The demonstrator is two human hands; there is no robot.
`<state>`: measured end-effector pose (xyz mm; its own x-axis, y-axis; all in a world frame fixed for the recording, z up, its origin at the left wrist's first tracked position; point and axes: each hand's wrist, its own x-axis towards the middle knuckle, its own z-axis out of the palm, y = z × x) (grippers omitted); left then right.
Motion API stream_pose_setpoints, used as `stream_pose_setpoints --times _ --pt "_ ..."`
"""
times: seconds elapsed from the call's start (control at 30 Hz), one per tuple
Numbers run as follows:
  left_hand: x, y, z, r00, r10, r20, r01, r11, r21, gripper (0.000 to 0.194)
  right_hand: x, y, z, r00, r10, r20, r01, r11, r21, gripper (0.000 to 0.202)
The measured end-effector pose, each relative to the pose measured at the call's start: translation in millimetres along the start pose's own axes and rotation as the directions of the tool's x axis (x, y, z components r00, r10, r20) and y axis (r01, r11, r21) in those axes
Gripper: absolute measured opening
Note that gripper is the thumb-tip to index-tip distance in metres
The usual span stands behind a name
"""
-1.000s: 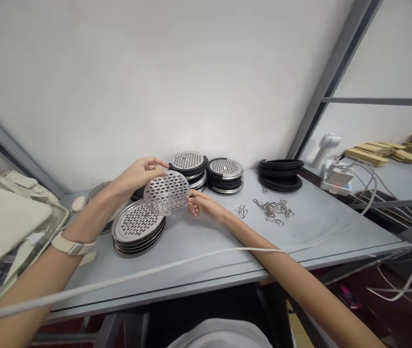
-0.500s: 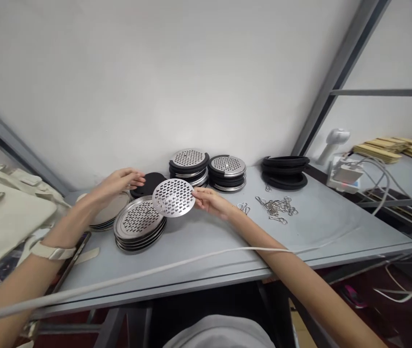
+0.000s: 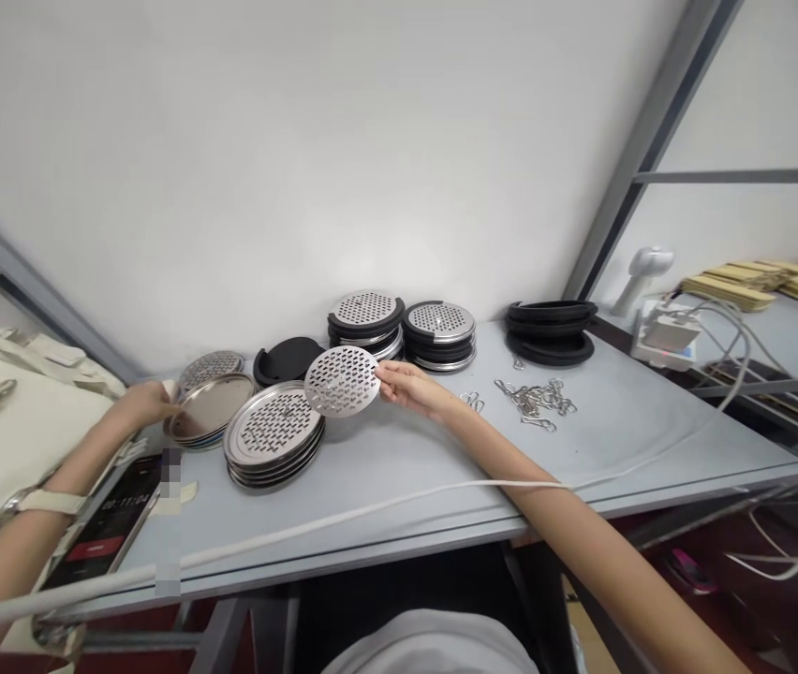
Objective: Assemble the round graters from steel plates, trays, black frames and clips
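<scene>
Near the middle of the table, my right hand (image 3: 409, 388) pinches the right edge of a thin perforated metal disc (image 3: 343, 382), held up and tilted above the surface. My left hand (image 3: 144, 406) is at the far left, its fingers closed at the rim of the top shallow round metal plate (image 3: 214, 410) on a low stack. Between the hands stands a pile of round metal pieces (image 3: 276, 426) with a perforated centre on top. Behind the plates lie another perforated disc (image 3: 211, 370) and a black round holder (image 3: 288, 359).
Two stacks of perforated discs with black rims, a left one (image 3: 365, 309) and a right one (image 3: 439, 320), stand by the wall. Black rings (image 3: 551, 334) and metal clips (image 3: 538, 401) lie to the right. A phone (image 3: 108, 520) rests front left. A white cable (image 3: 371, 507) crosses in front.
My left hand has moved left and down from above the black holder to the plate stack's left rim. My right hand keeps the disc, which has shifted slightly right.
</scene>
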<state>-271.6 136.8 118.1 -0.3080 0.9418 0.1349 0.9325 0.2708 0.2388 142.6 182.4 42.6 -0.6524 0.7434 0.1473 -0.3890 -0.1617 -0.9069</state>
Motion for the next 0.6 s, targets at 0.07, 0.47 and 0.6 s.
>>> stream_pose_setpoints --times 0.07,0.47,0.6 --pt "0.8 2.9 -2.3 0.996 -0.022 0.085 0.017 0.998 0.055 0.021 -0.2 -0.3 0.9 1.0 0.0 -0.013 -0.001 1.0 -0.001 0.03" --pt "-6.5 19.7 -32.9 0.997 -0.056 0.06 0.047 0.988 0.146 0.014 -0.8 -2.5 -0.3 0.999 -0.023 -0.047 0.021 0.999 -0.026 0.033" --pt "-31.8 52.3 -62.4 0.977 -0.022 -0.214 0.039 0.997 0.074 0.024 -3.7 -9.3 0.8 0.998 -0.041 -0.037 0.04 0.999 -0.03 0.033"
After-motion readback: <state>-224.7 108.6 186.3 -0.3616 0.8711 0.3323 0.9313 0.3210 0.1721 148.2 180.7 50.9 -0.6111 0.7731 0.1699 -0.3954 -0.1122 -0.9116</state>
